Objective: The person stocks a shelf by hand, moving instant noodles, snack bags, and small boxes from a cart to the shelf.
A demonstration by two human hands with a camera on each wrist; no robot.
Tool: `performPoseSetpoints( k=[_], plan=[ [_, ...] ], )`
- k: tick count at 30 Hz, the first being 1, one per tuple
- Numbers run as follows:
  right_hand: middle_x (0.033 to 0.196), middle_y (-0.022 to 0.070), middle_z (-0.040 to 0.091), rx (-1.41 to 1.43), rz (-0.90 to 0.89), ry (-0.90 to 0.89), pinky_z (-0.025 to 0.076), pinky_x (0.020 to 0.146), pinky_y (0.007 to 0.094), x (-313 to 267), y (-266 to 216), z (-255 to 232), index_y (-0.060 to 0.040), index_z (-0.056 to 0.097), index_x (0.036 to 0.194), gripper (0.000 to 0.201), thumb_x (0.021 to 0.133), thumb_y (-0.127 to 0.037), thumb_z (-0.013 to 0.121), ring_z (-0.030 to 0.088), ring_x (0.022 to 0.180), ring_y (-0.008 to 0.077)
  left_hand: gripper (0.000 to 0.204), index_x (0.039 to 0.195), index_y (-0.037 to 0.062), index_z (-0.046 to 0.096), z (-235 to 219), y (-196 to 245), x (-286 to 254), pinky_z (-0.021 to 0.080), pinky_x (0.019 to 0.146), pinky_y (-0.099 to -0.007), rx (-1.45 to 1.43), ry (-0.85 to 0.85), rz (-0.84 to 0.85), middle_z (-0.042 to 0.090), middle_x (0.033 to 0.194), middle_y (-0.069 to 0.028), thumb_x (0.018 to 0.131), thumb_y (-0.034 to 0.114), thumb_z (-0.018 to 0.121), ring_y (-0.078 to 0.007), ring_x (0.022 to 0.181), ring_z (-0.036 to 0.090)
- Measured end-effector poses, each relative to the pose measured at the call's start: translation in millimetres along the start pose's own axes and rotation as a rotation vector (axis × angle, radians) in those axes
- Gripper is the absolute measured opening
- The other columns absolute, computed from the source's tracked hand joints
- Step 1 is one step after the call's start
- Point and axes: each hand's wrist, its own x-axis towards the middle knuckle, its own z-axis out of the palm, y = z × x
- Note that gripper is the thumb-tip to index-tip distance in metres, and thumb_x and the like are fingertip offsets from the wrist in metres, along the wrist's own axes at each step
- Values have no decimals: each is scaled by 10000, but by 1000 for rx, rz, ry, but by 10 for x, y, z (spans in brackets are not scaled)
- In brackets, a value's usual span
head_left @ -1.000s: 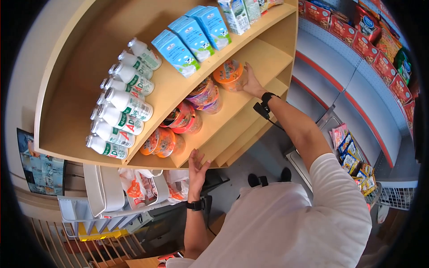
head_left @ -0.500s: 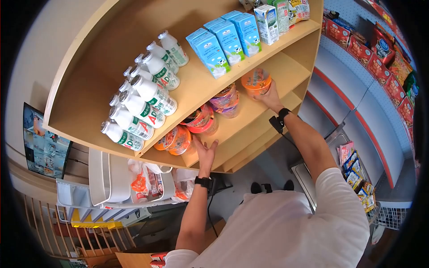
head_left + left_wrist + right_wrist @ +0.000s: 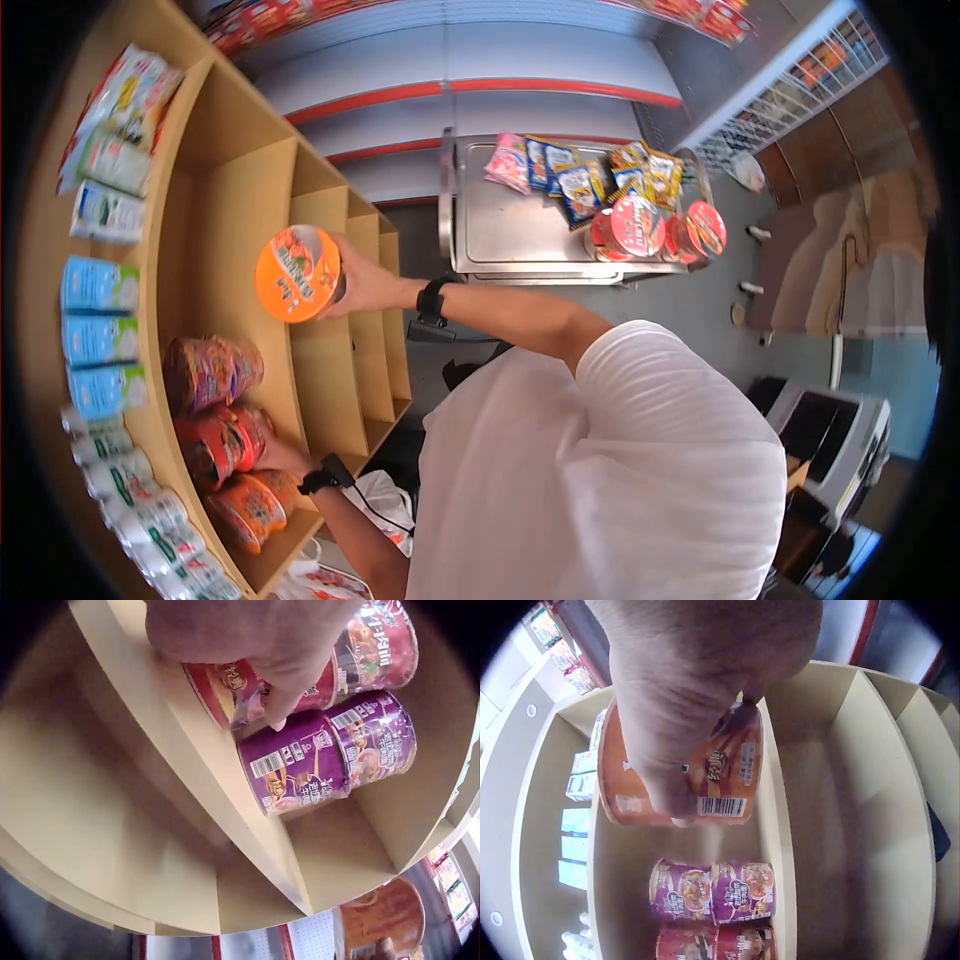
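Setting, head view: shop aisle; wooden shelf at left, grey wall racks behind, steel cart with snack packs and two red-lidded cups.
Orange cup, head view: orange cup in the shelf bay, lid towards the camera, gripped from the side by the right hand.
Left hand, head view: left hand low at the stacked cups; fingers hidden.
Upper shelf, head view: blue cartons, white bottles.
Left wrist view: fingers rest on a red cup; cannot tell if they curl round it. Purple cups lie just beside it; bare shelf board beyond.
Right wrist view: right hand wraps the orange cup, barcode showing; open bay below it, purple cups further down the row.
Handling: likely best to keep the cup level, lower it into the free stretch beside the purple pair, label outward, and let go only once it sits flat; the left hand can steady the row.
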Motion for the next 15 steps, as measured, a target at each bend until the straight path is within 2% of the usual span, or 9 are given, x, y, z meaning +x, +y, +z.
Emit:
performPoseSetpoints(
  k=[1,5,8,12,14,15],
  plan=[
    [1448,192,431,160,57,-22,367,1164,400,-39,-24,-14,5,204,1526,1244,600,-306,974,434,1386,298,486,1297,-98,536,67,17,-15,644,803,-358,-33,58,101,655,1239,-225,857,-73,741,-300,998,700],
    [1429,196,426,119,81,11,374,1156,401,-150,-104,-141,16,204,1516,1249,585,-289,978,429,1382,300,409,1209,-128,589,21,10,22,634,875,-402,-14,-6,62,674,1184,-232,847,-51,764,-303,1030,691],
    [1408,196,423,76,94,25,377,1152,400,-207,-110,-194,21,211,1508,1240,584,-291,977,432,1369,309,412,1214,-129,585,-63,-25,65,631,884,-412,83,-34,57,669,1185,-243,852,-46,763,-308,1033,690],
    [1392,190,440,-39,63,29,400,1131,397,-228,-133,-242,13,212,1506,1220,607,-308,971,464,1341,310,419,1222,-117,588,-129,-173,108,629,869,-410,15,-46,66,673,1187,-230,855,-29,769,-313,1032,687],
    [1394,184,457,-113,39,27,420,1112,396,-226,-127,-256,4,202,1511,1212,628,-320,967,486,1327,307,354,1163,-53,646,-152,-220,123,592,861,-332,-5,0,-9,695,1159,-162,855,36,795,-239,972,692],
    [1398,180,455,-78,56,27,409,1124,399,-225,-161,-259,4,235,1502,1193,614,-307,968,483,1328,301,354,1163,-53,646,-201,-337,172,592,861,-332,-7,1,-7,695,1159,-162,855,36,795,-239,972,692]
  ],
)
